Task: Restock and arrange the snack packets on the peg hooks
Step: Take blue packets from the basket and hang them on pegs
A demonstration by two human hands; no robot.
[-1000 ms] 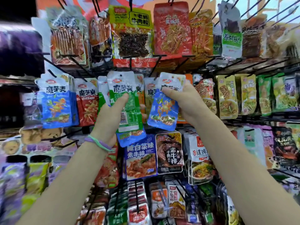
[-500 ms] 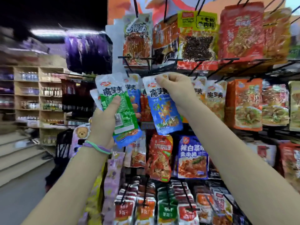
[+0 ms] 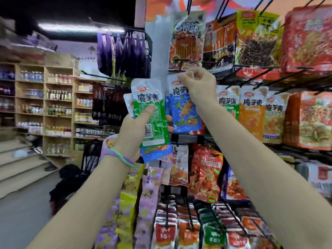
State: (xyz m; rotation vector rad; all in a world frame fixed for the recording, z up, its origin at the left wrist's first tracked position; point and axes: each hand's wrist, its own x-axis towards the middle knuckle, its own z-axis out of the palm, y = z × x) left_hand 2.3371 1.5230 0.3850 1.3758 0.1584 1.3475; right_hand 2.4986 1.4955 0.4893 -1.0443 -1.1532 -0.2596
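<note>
My left hand (image 3: 131,130) grips a stack of packets, green packet (image 3: 152,114) in front; my right hand (image 3: 197,85) pinches the blue packet (image 3: 185,112) by its top.

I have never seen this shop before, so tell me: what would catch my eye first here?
Two raised hands at the centre: the left hand grips a small stack of packets fronted by a green packet, while the right hand pinches the top of a blue packet up at the peg row. Around them hangs a crowded wall of bright snack packets; a big red packet fills the upper right. Wooden shelves of bottles stand far left.
</note>
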